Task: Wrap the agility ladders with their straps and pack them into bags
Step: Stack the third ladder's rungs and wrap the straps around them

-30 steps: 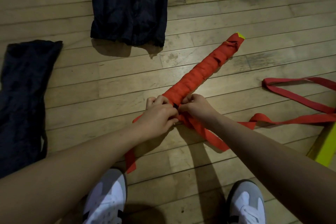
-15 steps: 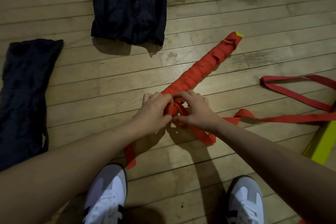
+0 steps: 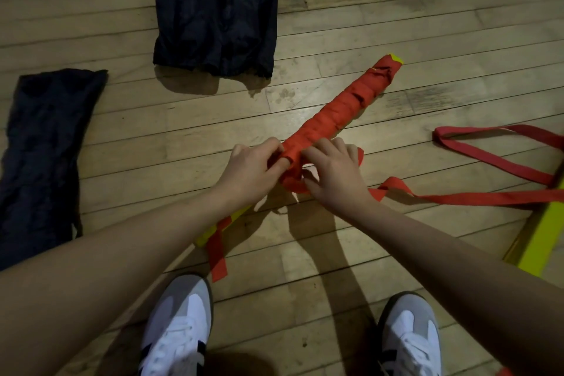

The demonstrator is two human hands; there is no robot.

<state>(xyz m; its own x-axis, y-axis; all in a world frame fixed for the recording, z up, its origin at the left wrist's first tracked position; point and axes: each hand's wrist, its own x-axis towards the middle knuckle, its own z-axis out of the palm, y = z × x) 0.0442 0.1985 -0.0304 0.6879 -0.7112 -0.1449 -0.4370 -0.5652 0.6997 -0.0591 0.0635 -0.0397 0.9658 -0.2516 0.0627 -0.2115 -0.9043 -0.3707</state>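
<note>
Floorboards of pale, scuffed wood point(image 3: 351, 253) run across the whole view under dim light, with your arms' shadows falling on them between your two white and grey shoes point(image 3: 178, 330). Your left hand point(image 3: 250, 168) curls its fingers round the near part of the agility ladder bundle point(image 3: 338, 113), a long roll bound in red strap that lies slantwise on the floor, its far yellow tip up and to the right. Your right hand point(image 3: 334, 177) grips the same spot from the other side, thumb and fingers closed on the strap's windings. From there the loose red strap point(image 3: 457, 197) trails away to the right along the boards, and a short tail hangs near your left shoe. One dark bag point(image 3: 213, 9) lies flat at the top, another dark bag point(image 3: 42, 156) at the left. A yellow rung point(image 3: 540, 241) shows at the right edge.
</note>
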